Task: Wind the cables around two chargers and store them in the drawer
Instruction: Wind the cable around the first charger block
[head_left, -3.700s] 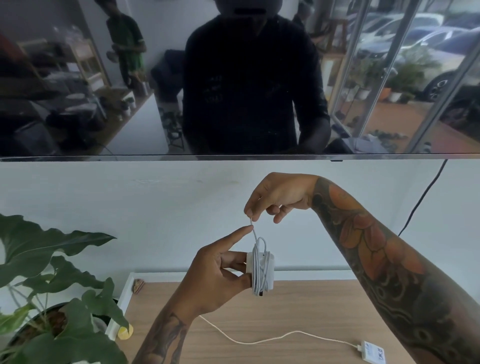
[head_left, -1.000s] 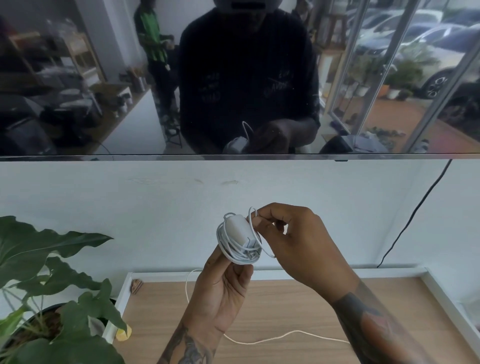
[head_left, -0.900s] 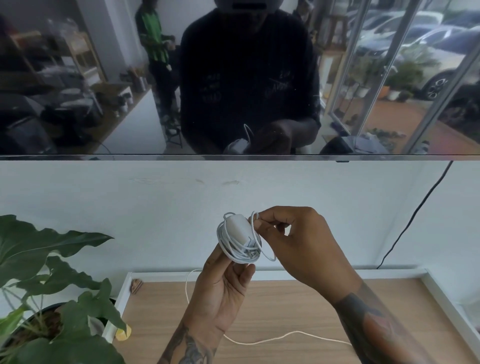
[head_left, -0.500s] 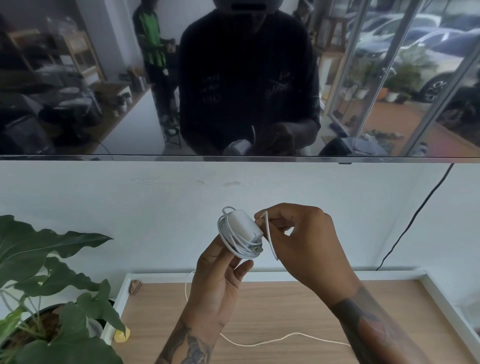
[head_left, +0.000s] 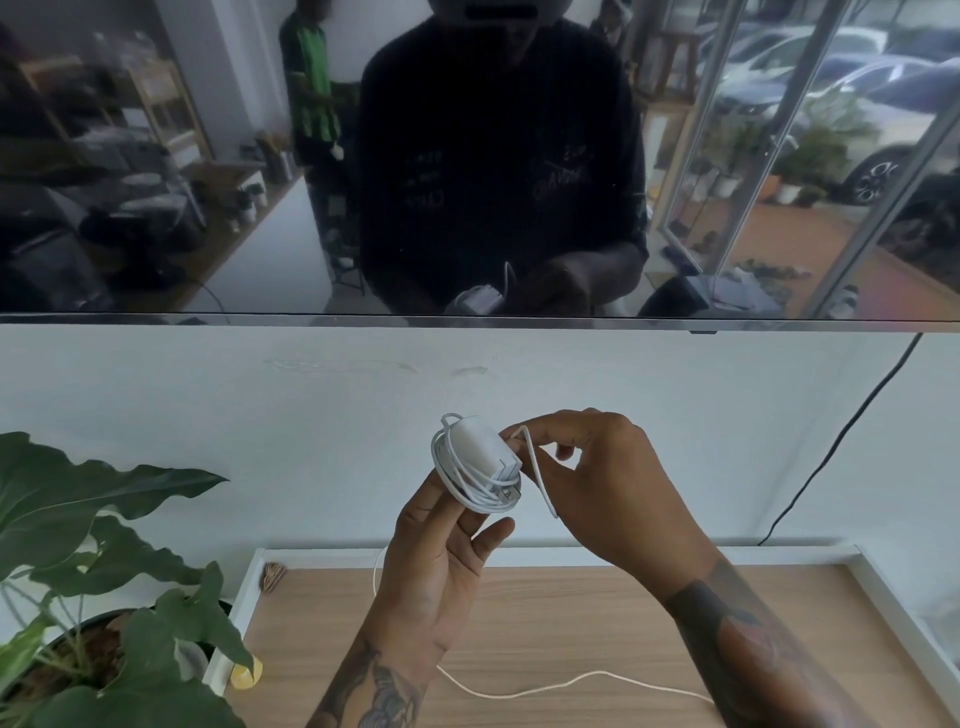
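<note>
My left hand (head_left: 441, 566) grips the wound charger (head_left: 480, 460); my right hand (head_left: 613, 488) pinches its loose cable end (head_left: 540, 478) above the counter (head_left: 571, 623).

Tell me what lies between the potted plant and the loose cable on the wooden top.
In the head view, between the plant and the cable lie the top's white rim, a small striped thing in the corner, and the left hand's forearm.

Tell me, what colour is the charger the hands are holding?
White. The charger, with its white cable wound around it, shows clearly in the head view.
</note>
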